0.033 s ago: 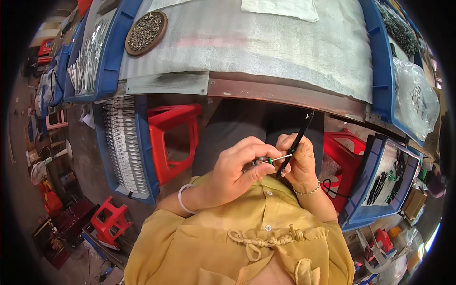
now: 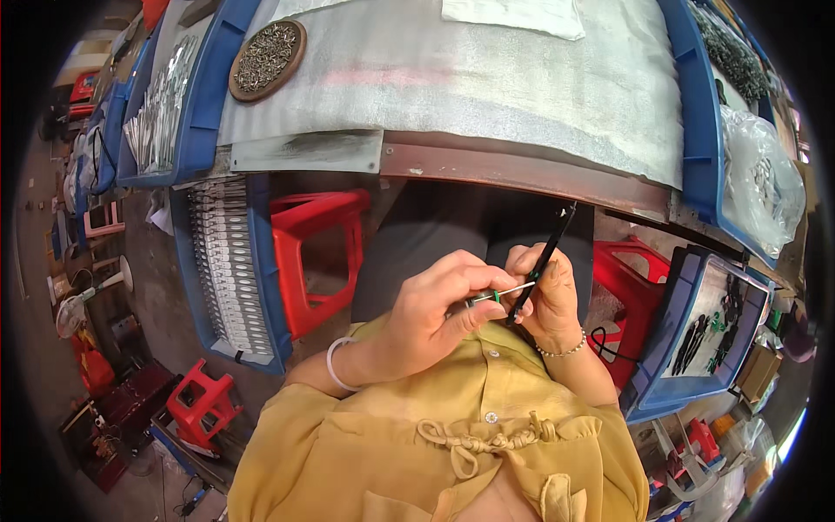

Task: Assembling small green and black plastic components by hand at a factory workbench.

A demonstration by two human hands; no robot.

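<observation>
Both hands [image 2: 487, 304] pinch thin pin [image 2: 504, 292] | below bench edge [image 2: 522, 174]

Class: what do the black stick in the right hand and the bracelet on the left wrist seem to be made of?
Black stick: probably plastic, going by its dull, even black surface, though painted metal is possible. Bracelet: likely jade, glass or plastic; pale, smooth, faintly glossy ring.

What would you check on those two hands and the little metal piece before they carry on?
1. Left hand pinches the thin metal pin: ok.
2. Right hand holds the black tool: ok.
3. Tool meets the pin near its green band: ok.
4. Whether the pin's tip is seated in the tool: cannot tell.
5. Blue tray of black parts sits beside the right hand: ok.
</observation>
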